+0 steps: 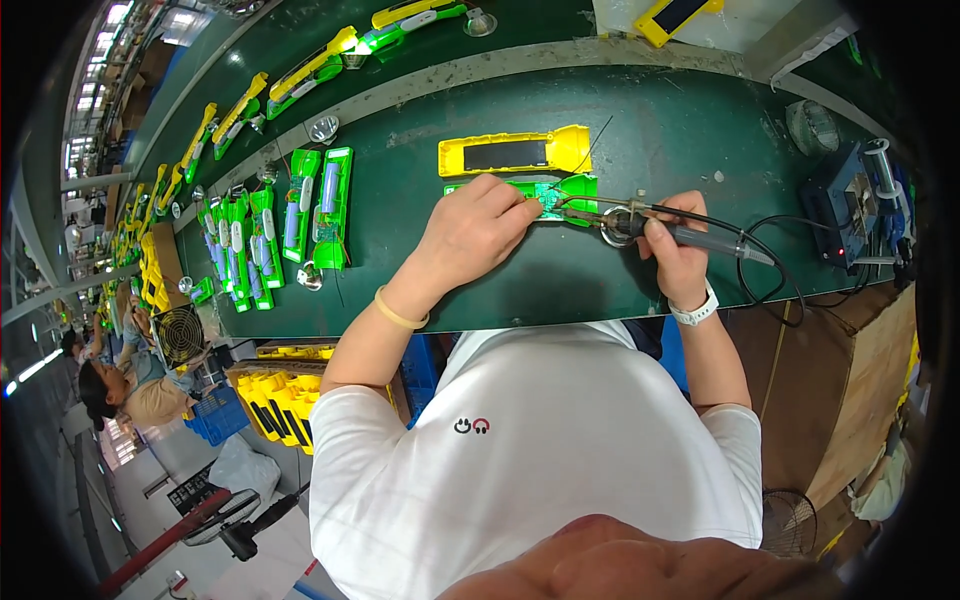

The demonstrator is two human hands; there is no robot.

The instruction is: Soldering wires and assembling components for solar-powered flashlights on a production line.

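Lying on the smooth dark-green counter (400, 245) is a long, open green plastic casing (583, 187). The right hand (682, 255) pinches a slim grey-handled soldering iron (705, 240); the left hand (475, 230) bunches its fingers over the casing, fingertip grip unclear. Green circuitry (546, 194) shows inside.

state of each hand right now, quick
Left hand: bent over the green casing; grip cannot be told.
Right hand: closed on the soldering iron.

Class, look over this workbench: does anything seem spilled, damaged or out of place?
Nothing looks spilled. The grey ledge beyond the yellow casing stands out: its surface is scuffed and blotched with dark marks, suggesting wear, though how deep cannot be told.
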